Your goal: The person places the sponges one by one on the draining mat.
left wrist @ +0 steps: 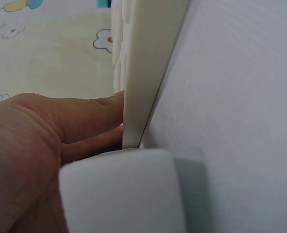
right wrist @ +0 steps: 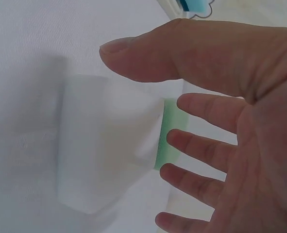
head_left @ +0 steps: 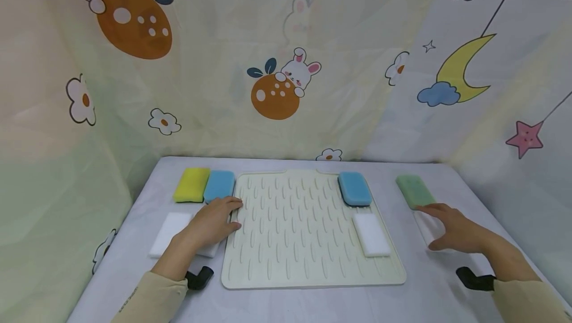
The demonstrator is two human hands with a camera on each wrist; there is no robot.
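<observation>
My left hand (head_left: 211,222) reaches to the left edge of a cream ridged mat (head_left: 295,243), its fingers and thumb touching that edge in the left wrist view. Partly under the left forearm lies a white sponge (head_left: 174,226). My right hand (head_left: 460,228) hovers at the right, fingers spread, above another white sponge (right wrist: 104,145) that it partly hides in the head view. Just beyond these fingertips is a green sponge (head_left: 414,190). A gap shows between thumb and fingers in the right wrist view, with nothing held there.
On the mat's right side lie a blue sponge (head_left: 355,189) and a white sponge (head_left: 371,234). A yellow sponge (head_left: 192,185) and a second blue sponge (head_left: 220,184) sit side by side at the back left. Printed cloth (head_left: 214,64) hangs around the white-covered table (head_left: 295,308).
</observation>
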